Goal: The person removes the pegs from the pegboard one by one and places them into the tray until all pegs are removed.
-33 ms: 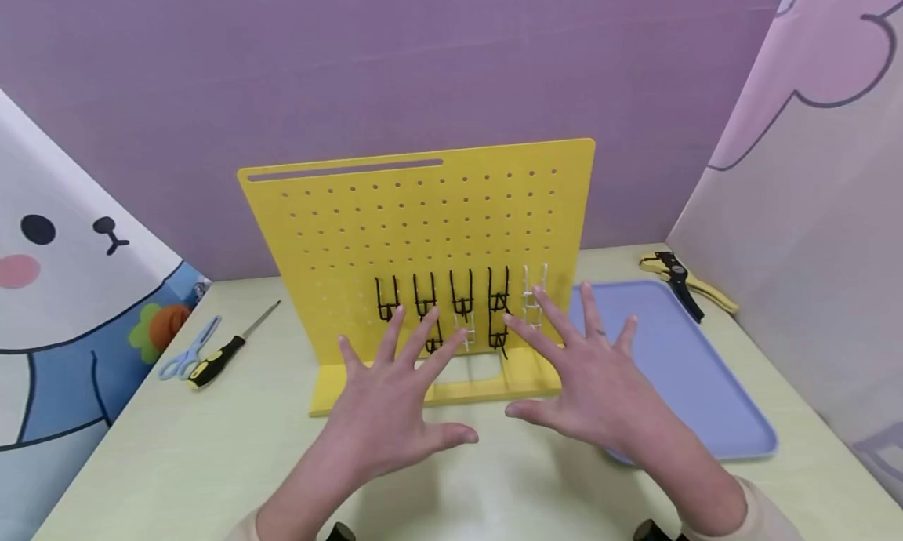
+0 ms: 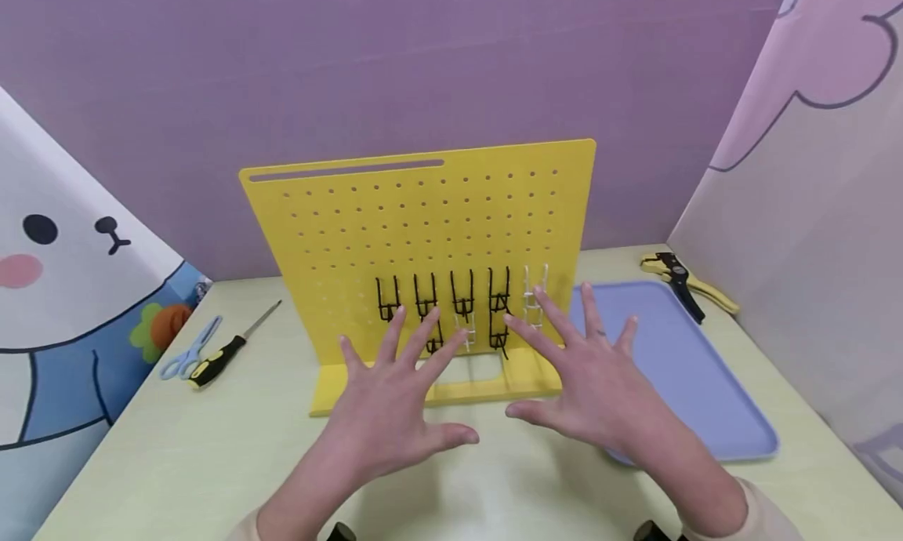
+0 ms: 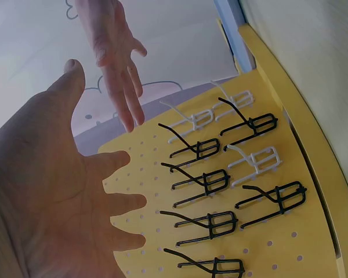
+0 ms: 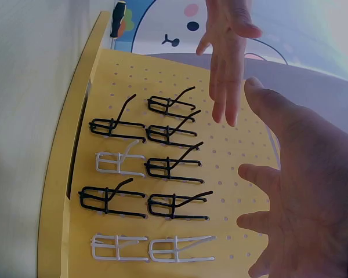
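Both hands hover in front of a yellow pegboard [image 2: 423,219] with fingers spread and nothing held. My left hand [image 2: 388,412] is before the board's lower left part, thumb pointing right. Level with it, my right hand [image 2: 600,376] is before the lower right part, its thumb pointing left. Several wire hooks hang on the lower half of the board, black hooks [image 4: 174,168] and white hooks [image 4: 119,248], in two rows. In the head view the fingertips overlap some of them. The left wrist view shows the open left palm [image 3: 46,191] beside the hooks.
A blue tray [image 2: 705,392] lies right of the board, partly behind the right hand. Yellow-and-black pliers [image 2: 680,278] rest at the back right. On the left lie blue-handled scissors [image 2: 186,361] and a black-and-yellow screwdriver [image 2: 222,361]. A purple cloth wall [image 2: 423,63] rises behind.
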`<action>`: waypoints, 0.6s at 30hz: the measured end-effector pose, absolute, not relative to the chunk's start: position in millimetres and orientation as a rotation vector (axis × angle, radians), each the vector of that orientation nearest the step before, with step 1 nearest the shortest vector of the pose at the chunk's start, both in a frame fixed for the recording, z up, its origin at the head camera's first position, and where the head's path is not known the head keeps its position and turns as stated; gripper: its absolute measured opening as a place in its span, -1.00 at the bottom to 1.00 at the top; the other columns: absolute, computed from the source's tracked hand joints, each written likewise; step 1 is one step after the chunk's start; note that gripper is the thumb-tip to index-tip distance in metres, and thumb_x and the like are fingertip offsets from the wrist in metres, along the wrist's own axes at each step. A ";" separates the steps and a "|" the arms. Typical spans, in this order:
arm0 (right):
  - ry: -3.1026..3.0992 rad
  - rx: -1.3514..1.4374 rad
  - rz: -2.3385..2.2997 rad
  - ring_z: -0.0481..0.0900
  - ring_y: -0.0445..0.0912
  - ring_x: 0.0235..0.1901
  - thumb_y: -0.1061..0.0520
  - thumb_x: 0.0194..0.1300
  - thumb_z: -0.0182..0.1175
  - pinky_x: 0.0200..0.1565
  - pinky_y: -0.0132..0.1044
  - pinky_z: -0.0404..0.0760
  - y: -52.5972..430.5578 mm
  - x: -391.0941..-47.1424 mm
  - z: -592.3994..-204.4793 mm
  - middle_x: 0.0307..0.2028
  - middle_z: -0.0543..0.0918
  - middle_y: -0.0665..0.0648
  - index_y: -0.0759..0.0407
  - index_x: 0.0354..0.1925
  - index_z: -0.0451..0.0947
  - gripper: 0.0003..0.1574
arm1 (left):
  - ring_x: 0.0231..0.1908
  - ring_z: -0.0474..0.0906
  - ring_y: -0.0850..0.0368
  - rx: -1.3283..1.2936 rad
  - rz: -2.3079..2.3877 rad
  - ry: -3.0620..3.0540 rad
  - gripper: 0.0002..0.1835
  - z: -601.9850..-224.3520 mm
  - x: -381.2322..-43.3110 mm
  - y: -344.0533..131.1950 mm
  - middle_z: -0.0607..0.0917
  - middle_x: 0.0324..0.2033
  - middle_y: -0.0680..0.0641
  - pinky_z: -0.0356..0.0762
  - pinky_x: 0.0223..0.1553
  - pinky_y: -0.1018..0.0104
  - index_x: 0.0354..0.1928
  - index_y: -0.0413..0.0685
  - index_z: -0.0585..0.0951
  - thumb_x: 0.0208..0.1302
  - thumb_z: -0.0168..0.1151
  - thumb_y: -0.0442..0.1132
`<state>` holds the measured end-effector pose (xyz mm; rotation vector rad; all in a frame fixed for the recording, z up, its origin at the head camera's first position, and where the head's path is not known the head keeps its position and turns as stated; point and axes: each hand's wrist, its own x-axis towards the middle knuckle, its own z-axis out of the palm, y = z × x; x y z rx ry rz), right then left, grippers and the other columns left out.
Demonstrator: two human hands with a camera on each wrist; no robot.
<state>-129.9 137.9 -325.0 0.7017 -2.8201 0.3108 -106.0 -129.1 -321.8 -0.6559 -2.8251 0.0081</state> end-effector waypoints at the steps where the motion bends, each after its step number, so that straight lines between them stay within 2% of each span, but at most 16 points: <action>1: -2.819 0.707 0.318 -0.40 0.42 0.49 -0.81 0.05 -0.06 0.05 0.78 -0.27 137.6 -130.3 -325.1 0.61 -0.12 -0.01 -0.43 0.55 0.09 0.20 | 0.54 -0.23 -0.26 -0.657 0.000 -2.826 0.13 -321.6 -105.5 -129.7 -0.11 0.60 0.05 -0.16 0.03 -0.81 0.59 0.54 -0.03 -0.04 -0.29 0.81; 5: -2.831 0.720 0.330 -0.39 0.42 0.49 -0.81 0.05 -0.04 0.07 0.77 -0.29 137.3 -132.8 -323.5 0.61 -0.18 -0.04 -0.45 0.56 0.05 0.21 | 0.54 -0.26 -0.25 -0.667 -0.032 -2.841 0.11 -319.7 -104.9 -131.9 -0.13 0.60 0.06 -0.12 0.06 -0.78 0.59 0.56 -0.08 -0.01 -0.29 0.79; 8: -2.814 0.751 0.385 -0.38 0.41 0.50 -0.74 0.10 0.05 0.08 0.76 -0.24 139.6 -135.3 -319.1 0.61 -0.21 -0.05 -0.40 0.58 0.03 0.20 | 0.55 -0.26 -0.21 -0.676 -0.086 -2.838 0.06 -314.0 -105.4 -135.0 -0.11 0.59 0.08 -0.04 0.11 -0.73 0.59 0.56 -0.08 0.07 -0.20 0.73; 13: -2.723 0.809 0.529 -0.31 0.33 0.53 -0.49 0.23 0.25 0.12 0.73 -0.06 148.2 -137.2 -307.5 0.60 -0.10 0.01 -0.24 0.56 0.13 0.09 | 0.53 -0.06 -0.15 -0.658 -0.287 -2.743 -0.11 -297.4 -107.7 -147.5 0.09 0.56 0.05 0.04 0.30 -0.53 0.57 0.35 0.17 0.28 0.11 0.44; 18: -2.610 0.764 0.645 -0.03 0.26 0.52 -0.26 0.32 0.32 0.17 0.58 0.22 158.1 -139.7 -300.2 0.53 0.18 0.15 -0.05 0.50 0.26 -0.09 | 0.46 0.18 -0.09 -0.685 -0.547 -2.647 -0.30 -283.7 -113.3 -166.4 0.29 0.49 0.00 0.21 0.39 -0.21 0.47 0.12 0.38 0.36 0.28 0.15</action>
